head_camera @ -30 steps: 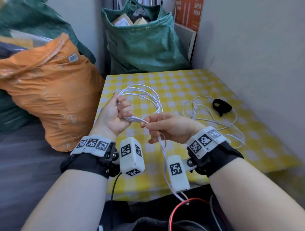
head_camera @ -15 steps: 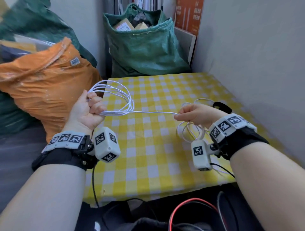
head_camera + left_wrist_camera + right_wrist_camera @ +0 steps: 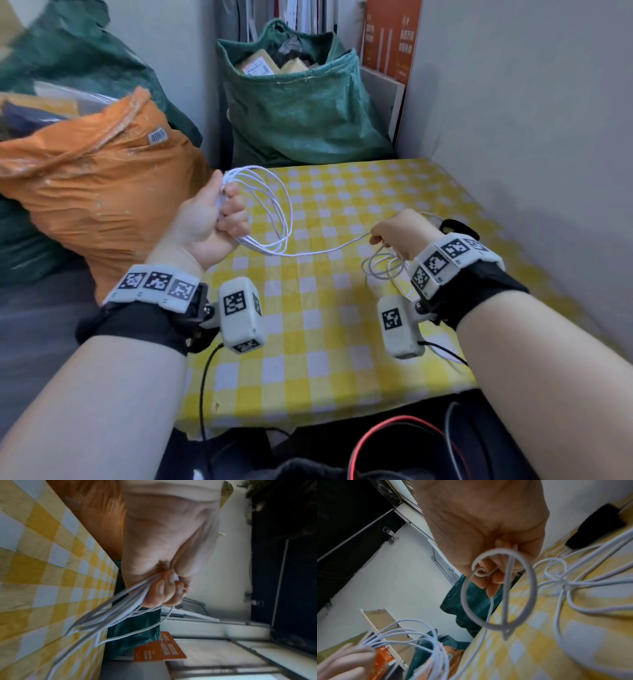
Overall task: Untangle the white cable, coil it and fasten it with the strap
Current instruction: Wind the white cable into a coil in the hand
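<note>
Left hand [image 3: 164,563] around white cable [image 3: 120,609] loops

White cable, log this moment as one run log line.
left hand grips coiled loops | right hand pinches white cable | rest tangled on table | strap unused

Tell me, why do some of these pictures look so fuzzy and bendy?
Head view: mostly sharp, edges bend and smear from the wide lens. Left wrist view: tablecloth streaked with motion blur, left hand soft. Right wrist view: the white cable loop near the lens is out of focus, right hand dim.
</note>
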`<state>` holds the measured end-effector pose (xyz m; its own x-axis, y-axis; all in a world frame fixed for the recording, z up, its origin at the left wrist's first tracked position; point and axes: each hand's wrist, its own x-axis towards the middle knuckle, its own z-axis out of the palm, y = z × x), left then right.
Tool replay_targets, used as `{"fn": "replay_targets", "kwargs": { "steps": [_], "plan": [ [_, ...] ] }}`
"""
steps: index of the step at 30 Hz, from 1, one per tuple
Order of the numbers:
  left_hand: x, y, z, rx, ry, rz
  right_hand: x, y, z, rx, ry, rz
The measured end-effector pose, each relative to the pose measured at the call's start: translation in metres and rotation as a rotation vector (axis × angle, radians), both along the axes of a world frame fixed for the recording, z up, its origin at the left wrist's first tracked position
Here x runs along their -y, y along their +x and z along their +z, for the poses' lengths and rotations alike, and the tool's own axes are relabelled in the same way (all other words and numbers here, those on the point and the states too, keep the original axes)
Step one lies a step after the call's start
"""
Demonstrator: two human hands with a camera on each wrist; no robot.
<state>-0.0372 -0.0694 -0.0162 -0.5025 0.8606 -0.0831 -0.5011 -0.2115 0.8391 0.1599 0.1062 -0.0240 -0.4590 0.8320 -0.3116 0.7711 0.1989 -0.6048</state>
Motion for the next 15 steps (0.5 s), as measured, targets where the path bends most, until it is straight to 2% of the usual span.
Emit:
{"fn": "replay_targets", "kwargs": {
  "steps": [4,7,11,15],
  "plan": [
    [-0.010,0.022,0.003,-0.176,-0.094,-0.138,0.011,-0.014,0.008,-0.298,-0.161,-0.018],
    [-0.018,0.039,0.001,-0.316,-0.183,-0.129,0.023,-0.023,0.015,-0.487,-0.240,0.042],
    [-0.028,0.054,-0.002,-0.481,-0.286,-0.131,0.038,-0.029,0.020,-0.520,-0.149,0.198],
    [-0.035,0.059,-0.005,-0.535,-0.324,-0.140,0.046,-0.032,0.023,-0.480,-0.051,0.323]
  ]
}}
